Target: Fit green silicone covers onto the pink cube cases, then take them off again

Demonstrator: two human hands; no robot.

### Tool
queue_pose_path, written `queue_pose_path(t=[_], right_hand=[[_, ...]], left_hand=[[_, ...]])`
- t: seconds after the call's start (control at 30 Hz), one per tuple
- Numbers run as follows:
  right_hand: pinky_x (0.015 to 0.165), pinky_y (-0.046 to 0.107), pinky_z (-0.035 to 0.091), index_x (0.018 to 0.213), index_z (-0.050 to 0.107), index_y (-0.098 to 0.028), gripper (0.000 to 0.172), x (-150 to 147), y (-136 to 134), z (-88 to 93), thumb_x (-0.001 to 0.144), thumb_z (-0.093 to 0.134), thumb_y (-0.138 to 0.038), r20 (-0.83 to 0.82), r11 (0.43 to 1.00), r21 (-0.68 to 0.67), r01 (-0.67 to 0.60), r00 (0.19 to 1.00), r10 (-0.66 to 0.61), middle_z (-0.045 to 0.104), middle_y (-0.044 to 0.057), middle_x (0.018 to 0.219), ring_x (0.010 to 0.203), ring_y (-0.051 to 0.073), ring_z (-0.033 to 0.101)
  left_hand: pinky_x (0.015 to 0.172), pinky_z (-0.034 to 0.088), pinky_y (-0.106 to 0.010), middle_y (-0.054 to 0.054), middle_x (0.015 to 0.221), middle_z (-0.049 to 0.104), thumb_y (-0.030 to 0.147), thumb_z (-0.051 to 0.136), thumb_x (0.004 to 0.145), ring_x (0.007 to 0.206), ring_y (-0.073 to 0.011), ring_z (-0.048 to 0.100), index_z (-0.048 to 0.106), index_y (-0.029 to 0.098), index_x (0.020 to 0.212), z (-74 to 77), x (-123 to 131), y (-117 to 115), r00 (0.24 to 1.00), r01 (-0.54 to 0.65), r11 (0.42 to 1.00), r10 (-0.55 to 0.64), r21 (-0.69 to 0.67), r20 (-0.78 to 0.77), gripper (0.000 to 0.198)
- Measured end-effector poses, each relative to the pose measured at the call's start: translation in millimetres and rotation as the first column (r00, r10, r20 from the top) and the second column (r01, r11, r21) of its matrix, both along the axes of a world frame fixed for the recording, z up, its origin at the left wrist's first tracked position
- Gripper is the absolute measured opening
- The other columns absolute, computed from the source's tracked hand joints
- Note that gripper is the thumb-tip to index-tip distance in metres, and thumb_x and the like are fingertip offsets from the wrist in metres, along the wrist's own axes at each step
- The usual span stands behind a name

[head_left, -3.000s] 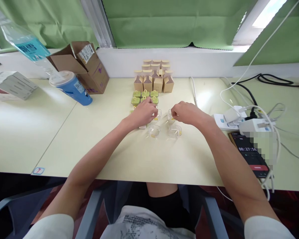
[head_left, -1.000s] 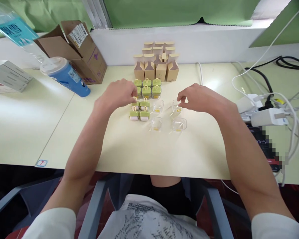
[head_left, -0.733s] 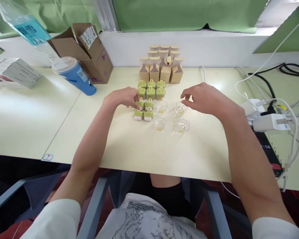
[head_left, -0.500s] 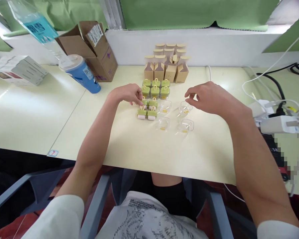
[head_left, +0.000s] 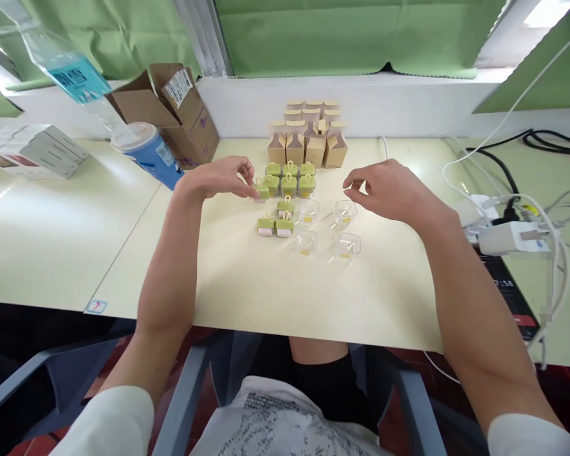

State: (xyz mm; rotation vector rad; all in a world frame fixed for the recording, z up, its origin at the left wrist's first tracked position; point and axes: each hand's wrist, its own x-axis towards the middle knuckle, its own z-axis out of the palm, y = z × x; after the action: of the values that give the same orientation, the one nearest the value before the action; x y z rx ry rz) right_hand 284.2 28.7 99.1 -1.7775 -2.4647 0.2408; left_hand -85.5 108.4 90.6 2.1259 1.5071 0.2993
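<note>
On the pale desk, my left hand pinches one small green lid
I hold it just left of the green-topped jars, near three more lids. My right hand hangs with fingers loosely spread, holding nothing, close to the clear cups

The person wears a white T-shirt with short sleeves. The left sleeve and the right sleeve cover only the upper arms. On the front of the shirt there is a dark grey print of small letters. Below it, black shorts show. The forearms are bare down to the left hand and the right hand.
</note>
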Motion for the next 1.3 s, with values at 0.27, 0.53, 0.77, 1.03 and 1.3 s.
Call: queue_pose_path(t=[0.27, 0.53, 0.77, 1.03, 1.3], right_hand=[[0.087, 0.038, 0.064, 0.179, 0.046, -0.032, 0.077, -45, -22, -11.4, 0.110, 0.070, -0.056, -0.539, 0.953, 0.016, -0.302, 0.800, 0.262, 0.065, 0.015, 0.167, 0.107, 0.025, 0.074], [0.101, 0.041, 0.067, 0.148, 0.063, -0.040, 0.040, -54, -21, -29.2, 0.110, 0.072, -0.049, -0.673, 0.987, 0.029, -0.161, 0.727, 0.138, 0.073, -0.005, 0.154, 0.106, 0.021, 0.069], [0.103, 0.033, 0.067, 0.148, 0.063, -0.037, 0.040, -44, -6, -35.7, 0.110, 0.074, -0.040, -0.609, 0.992, 0.099, 0.082, 0.793, -0.005, 0.072, -0.001, 0.157, 0.115, 0.018, 0.071], [0.098, 0.047, 0.069, 0.164, 0.061, -0.032, 0.059, -48, -5, -35.7, 0.109, 0.073, -0.048, -0.602, 0.992, 0.088, 0.086, 0.798, -0.015, 0.074, 0.011, 0.150, 0.117, 0.029, 0.076], [0.096, 0.045, 0.070, 0.145, 0.076, -0.033, 0.047, -30, 24, -72.7, 0.099, 0.082, -0.033, -0.739, 0.944, 0.313, 0.100, 0.650, 0.177, 0.073, 0.009, 0.139, 0.095, 0.023, 0.075]], left_hand=[[0.100, 0.070, -0.044, -0.010, 0.128, 0.080, 0.053, 0.101, 0.076, 0.114, -0.0272, 0.081, 0.075, 0.025, 0.124, 24.0, 61, -48, 0.896, 0.166, 0.983, -0.118, -0.077, 0.427, 0.062], [0.107, 0.068, -0.048, -0.008, 0.121, 0.084, 0.048, 0.100, 0.081, 0.122, -0.0302, 0.081, 0.074, 0.026, 0.138, 6.1, 84, -50, 0.879, 0.113, 0.989, -0.054, -0.095, 0.474, 0.066], [0.110, 0.065, -0.054, -0.010, 0.115, 0.087, 0.041, 0.092, 0.091, 0.118, -0.0321, 0.082, 0.072, 0.022, 0.133, 21.6, 92, -72, 0.830, 0.067, 0.989, 0.020, -0.134, 0.558, 0.051], [0.120, 0.062, -0.052, -0.009, 0.131, 0.084, 0.036, 0.087, 0.099, 0.137, -0.0312, 0.078, 0.068, 0.023, 0.137, 9.7, 99, -61, 0.734, -0.022, 0.994, 0.089, -0.108, 0.673, 0.045], [0.090, 0.064, -0.037, -0.007, 0.108, 0.086, 0.017, 0.082, 0.098, 0.094, -0.0204, 0.083, 0.076, 0.017, 0.111, 25.6, 98, -70, 0.533, -0.072, 0.969, 0.239, -0.238, 0.812, 0.015]])
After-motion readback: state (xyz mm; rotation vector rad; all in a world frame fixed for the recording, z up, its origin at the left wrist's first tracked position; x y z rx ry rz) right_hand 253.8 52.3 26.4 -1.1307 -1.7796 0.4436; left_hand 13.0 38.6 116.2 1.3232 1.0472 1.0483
